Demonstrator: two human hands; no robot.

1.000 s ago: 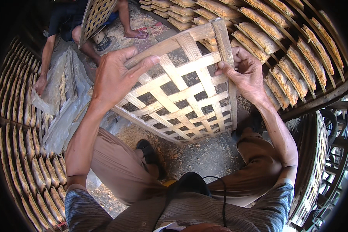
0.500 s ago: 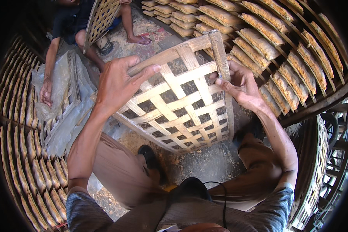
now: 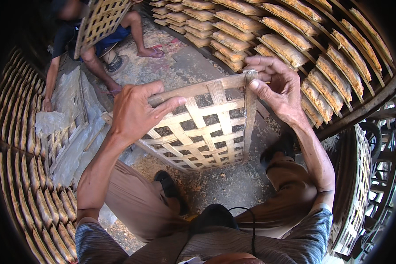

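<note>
A woven bamboo tray [image 3: 198, 127] with a flat wooden border is held tilted in front of me, its open lattice facing up toward me. My left hand [image 3: 138, 110] grips the far border near its left end, thumb on top. At the far right corner, my right hand [image 3: 279, 88] curls around the frame, its thumb against the side bar and its fingers above the corner. Whether those fingers press on the wood is hard to make out. My knees and dark shoes show below the tray.
Racks of filled trays [image 3: 237, 31] rise at the far right, more racks [image 3: 44, 202] at the left. A co-worker [image 3: 66, 39] holds another lattice tray [image 3: 103, 24] and reaches toward a plastic sheet [image 3: 70, 119]. Lattice trays [image 3: 358, 189] stand at the right. Crumbs litter the floor [image 3: 224, 185].
The tray's right corner has dropped and its far border is more level. My right hand has moved up from the side bar to the corner. The co-worker's tray has shifted left.
</note>
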